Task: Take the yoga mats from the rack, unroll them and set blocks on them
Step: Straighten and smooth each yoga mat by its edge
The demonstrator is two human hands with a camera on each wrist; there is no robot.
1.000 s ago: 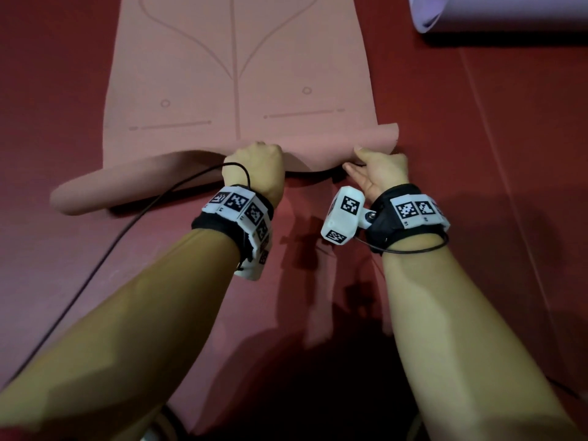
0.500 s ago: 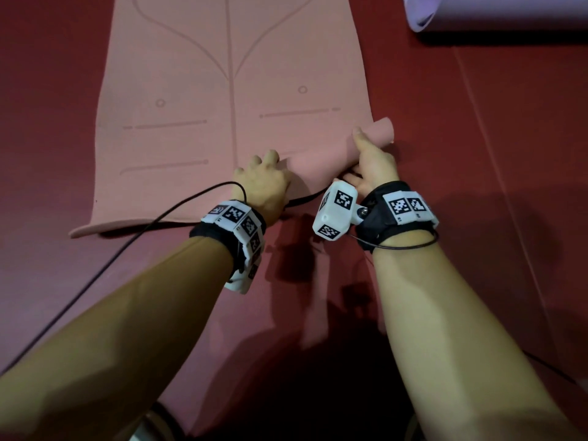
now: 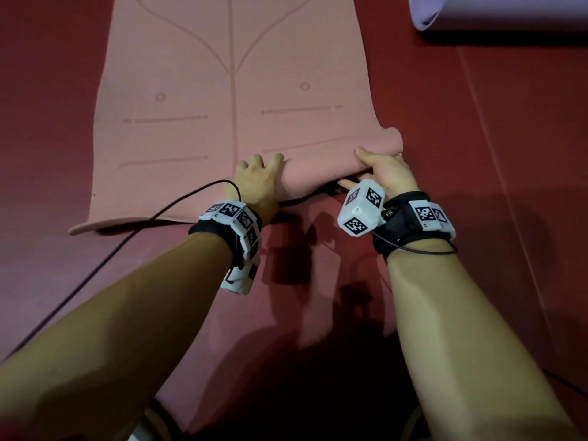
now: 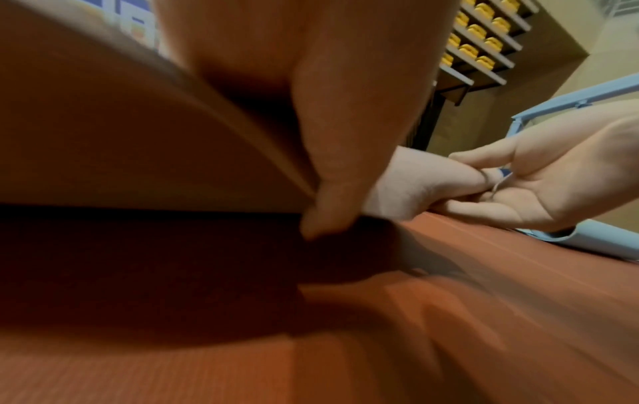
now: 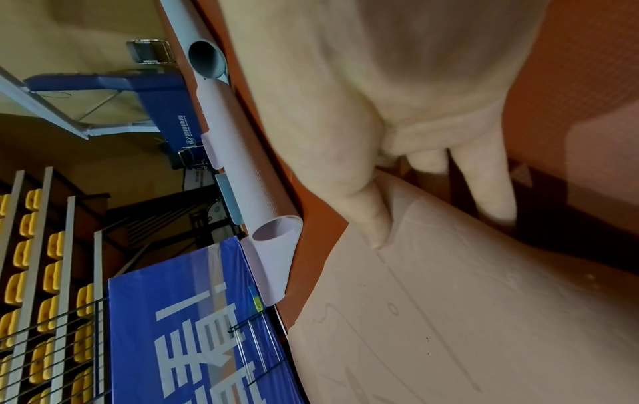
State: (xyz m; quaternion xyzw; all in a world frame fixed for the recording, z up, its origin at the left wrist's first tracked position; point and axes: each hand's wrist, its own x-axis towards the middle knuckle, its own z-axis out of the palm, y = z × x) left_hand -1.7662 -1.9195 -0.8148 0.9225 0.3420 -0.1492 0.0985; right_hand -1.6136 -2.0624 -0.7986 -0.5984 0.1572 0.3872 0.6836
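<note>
Red gym floor (image 3: 509, 154), pink mat (image 3: 229, 90) nearly flat: left hand (image 3: 257, 183) presses open-fingered, right hand (image 3: 381, 171) pinches the curled corner (image 3: 337, 160), which probably needs flattening next

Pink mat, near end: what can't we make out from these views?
- Head: pink mat far end is cut off by the top edge.
- Head: left hand fingertips are hidden on the curled near end.
- Left wrist: floor is motion-blurred.
- Right wrist: right hand blocks the mat's curled corner.
- Blocks: none visible.
</note>
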